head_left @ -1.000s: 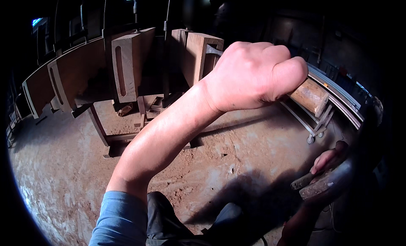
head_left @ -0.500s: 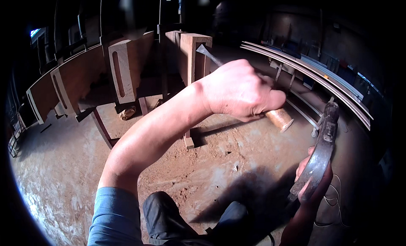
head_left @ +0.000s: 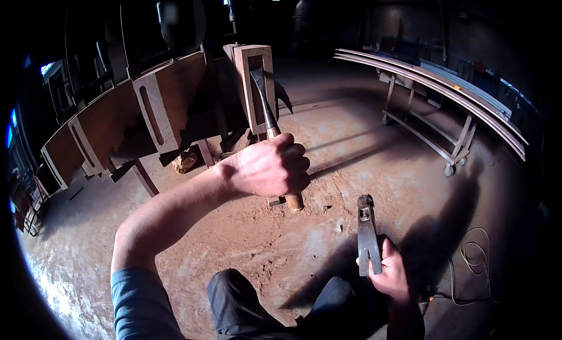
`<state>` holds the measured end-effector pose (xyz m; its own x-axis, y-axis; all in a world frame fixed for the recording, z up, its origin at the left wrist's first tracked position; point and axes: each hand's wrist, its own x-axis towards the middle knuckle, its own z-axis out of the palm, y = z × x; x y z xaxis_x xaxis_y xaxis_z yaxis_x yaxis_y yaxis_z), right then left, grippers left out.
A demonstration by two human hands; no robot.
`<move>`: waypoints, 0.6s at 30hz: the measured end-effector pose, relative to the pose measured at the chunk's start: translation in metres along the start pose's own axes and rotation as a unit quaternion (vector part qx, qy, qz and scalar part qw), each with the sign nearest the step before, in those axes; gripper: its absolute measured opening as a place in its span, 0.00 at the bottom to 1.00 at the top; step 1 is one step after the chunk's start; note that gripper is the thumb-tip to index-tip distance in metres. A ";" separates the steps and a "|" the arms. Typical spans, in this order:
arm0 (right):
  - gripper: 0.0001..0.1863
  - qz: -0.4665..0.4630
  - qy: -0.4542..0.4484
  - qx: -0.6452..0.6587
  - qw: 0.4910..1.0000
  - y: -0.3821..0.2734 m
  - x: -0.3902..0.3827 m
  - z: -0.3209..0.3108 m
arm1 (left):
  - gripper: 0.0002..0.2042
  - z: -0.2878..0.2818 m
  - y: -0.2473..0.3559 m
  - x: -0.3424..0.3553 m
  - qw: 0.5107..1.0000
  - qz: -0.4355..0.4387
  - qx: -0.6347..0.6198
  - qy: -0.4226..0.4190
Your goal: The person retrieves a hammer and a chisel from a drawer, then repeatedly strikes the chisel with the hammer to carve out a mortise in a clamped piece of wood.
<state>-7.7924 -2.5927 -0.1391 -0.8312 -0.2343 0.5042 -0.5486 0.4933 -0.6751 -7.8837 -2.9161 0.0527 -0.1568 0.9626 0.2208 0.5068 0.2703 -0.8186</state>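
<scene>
My left hand (head_left: 270, 169) is closed round the wooden handle of a chisel (head_left: 270, 119). The chisel's blade points up and away, its tip at the slot cut in the end of a wooden piece (head_left: 266, 54). Whether the edge touches the wood I cannot tell. The handle's butt sticks out below my fist. Lower on the right, my right hand (head_left: 391, 274) grips a claw hammer (head_left: 367, 237), its metal head uppermost and its claw toward me. The hammer's handle is mostly hidden by the hand and the head.
More wooden pieces with long slots (head_left: 151, 112) stand in a row at the left, with clamp bars above them. A wheeled rack (head_left: 430, 138) carries long boards (head_left: 421, 76) at the right. A cable (head_left: 475, 255) lies on the floor, and wood dust (head_left: 234, 240) covers the ground ahead.
My left hand has moved left and down, bringing the chisel from a slant to a steeper line with the slot. My right hand has moved left with the hammer, which has turned more upright.
</scene>
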 end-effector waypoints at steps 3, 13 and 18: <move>0.14 -0.012 -0.071 0.035 0.997 -0.032 0.016 -0.009 | 0.08 0.000 -0.006 -0.002 0.999 0.015 -0.009 0.027; 0.18 -0.284 -0.032 -0.074 0.956 -0.026 0.054 0.012 | 0.11 -0.016 -0.020 0.000 0.997 0.037 -0.059 0.044; 0.05 -0.206 0.163 -0.003 0.965 0.046 0.059 0.093 | 0.12 -0.023 -0.020 0.006 0.993 0.040 -0.068 0.085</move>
<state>-7.8748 -2.6616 -0.1904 -0.4693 -0.1358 0.8726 -0.8251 0.4196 -0.3784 -7.8754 -2.9158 0.0827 0.0284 0.9670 0.2533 0.6237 0.1809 -0.7604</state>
